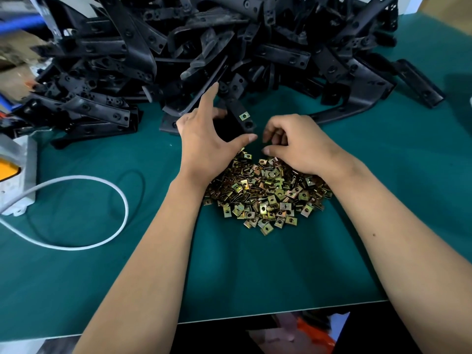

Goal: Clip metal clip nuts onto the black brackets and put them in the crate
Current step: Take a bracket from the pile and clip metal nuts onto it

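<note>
The pile of clip nuts (265, 192) lies on the green worktop (255, 272), and everything else is placed from it. Just beyond its far edge the left hand (204, 139) holds a black bracket (238, 118), thumb and forefinger curved round its near end; a clip nut (244, 116) already sits on that bracket's upper face. Over the pile's far right edge hangs the right hand (298, 144), its grip curled with fingertips drawn together near the thumb; whether they pinch a nut cannot be told. Farther beyond the pile rises a big heap of black brackets (229, 47). Well to the left of the pile a white cable (112, 192) loops from a grey box (18, 180) at the worktop's edge
</note>
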`<state>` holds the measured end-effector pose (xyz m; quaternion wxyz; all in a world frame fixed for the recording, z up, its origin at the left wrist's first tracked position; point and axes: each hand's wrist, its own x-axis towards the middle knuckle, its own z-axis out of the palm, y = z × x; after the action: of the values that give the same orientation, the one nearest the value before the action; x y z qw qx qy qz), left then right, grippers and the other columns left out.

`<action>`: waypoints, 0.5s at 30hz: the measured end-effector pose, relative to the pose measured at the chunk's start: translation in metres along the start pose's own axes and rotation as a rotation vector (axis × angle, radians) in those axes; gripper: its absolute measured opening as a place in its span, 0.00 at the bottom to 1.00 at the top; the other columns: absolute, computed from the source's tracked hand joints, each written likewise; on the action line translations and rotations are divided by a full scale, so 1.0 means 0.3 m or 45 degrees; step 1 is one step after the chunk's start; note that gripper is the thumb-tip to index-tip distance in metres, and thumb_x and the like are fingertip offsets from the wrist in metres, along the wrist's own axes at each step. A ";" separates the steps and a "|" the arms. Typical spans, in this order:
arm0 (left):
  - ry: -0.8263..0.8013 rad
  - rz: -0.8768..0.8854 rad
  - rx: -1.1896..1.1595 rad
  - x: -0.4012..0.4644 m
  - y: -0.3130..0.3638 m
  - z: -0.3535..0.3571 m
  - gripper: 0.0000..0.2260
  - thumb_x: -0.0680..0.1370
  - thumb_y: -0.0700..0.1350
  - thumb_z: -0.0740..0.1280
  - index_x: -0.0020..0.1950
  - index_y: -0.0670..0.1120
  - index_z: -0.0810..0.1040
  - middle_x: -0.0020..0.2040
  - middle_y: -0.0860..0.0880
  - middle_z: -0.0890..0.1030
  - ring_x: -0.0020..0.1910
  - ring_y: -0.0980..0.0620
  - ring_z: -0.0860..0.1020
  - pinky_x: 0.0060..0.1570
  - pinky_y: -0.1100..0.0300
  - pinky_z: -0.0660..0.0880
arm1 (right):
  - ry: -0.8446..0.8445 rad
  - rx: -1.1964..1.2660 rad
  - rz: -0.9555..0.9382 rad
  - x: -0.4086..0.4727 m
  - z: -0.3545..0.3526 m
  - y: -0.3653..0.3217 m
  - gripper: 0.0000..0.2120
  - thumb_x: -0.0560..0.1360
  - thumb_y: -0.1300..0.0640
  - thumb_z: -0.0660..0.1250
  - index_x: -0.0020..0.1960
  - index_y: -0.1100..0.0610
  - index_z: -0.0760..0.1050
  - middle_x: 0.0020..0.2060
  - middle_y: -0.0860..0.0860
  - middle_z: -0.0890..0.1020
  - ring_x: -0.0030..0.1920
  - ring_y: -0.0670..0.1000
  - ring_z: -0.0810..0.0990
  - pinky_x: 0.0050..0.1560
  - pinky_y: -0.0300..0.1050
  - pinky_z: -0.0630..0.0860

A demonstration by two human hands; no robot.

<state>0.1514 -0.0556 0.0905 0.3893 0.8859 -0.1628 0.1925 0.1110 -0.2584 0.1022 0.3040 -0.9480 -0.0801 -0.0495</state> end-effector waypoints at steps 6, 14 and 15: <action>-0.002 -0.007 0.000 -0.002 0.001 -0.001 0.48 0.66 0.64 0.79 0.81 0.51 0.62 0.55 0.55 0.82 0.64 0.50 0.76 0.66 0.61 0.54 | 0.014 -0.196 0.058 -0.001 -0.008 -0.004 0.08 0.76 0.49 0.76 0.45 0.52 0.81 0.38 0.44 0.77 0.43 0.49 0.76 0.45 0.43 0.67; -0.022 0.006 -0.028 -0.001 0.010 -0.010 0.48 0.66 0.64 0.79 0.81 0.50 0.63 0.54 0.55 0.82 0.62 0.50 0.77 0.73 0.45 0.64 | 0.290 0.592 0.159 -0.006 -0.015 -0.013 0.04 0.79 0.55 0.73 0.48 0.55 0.80 0.36 0.49 0.86 0.35 0.43 0.81 0.39 0.37 0.76; -0.029 0.011 -0.030 -0.001 0.012 -0.011 0.49 0.66 0.64 0.79 0.81 0.50 0.63 0.54 0.55 0.82 0.63 0.50 0.77 0.72 0.44 0.65 | 0.315 0.787 0.163 -0.006 -0.019 -0.015 0.02 0.80 0.57 0.72 0.50 0.55 0.81 0.36 0.49 0.86 0.35 0.43 0.80 0.38 0.36 0.76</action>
<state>0.1488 -0.0553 0.0947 0.3969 0.8828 -0.1732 0.1822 0.1082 -0.2584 0.1089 0.5870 -0.8009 0.0060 -0.1182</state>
